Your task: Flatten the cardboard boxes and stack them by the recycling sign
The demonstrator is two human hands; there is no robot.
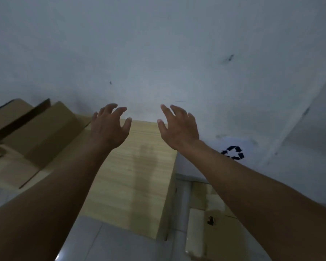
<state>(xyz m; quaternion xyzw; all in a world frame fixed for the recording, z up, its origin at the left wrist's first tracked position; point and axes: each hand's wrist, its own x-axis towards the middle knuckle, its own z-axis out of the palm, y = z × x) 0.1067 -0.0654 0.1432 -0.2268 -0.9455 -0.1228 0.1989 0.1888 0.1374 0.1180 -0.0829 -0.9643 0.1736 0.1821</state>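
Here, plain brown cardboard boxes (pixel 36 129) sit unflattened left of both empty hands, fingers (pixel 119 112) spread apart.

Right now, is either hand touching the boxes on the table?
Apart. The head view shows the left hand and right hand raised with fingers spread, holding nothing, clear of the cardboard boxes at the left of the table.

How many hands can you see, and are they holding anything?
2. The left hand is up over the wooden table, near the cardboard boxes. The right hand is beside it, above the recycling sign. Both hold nothing.
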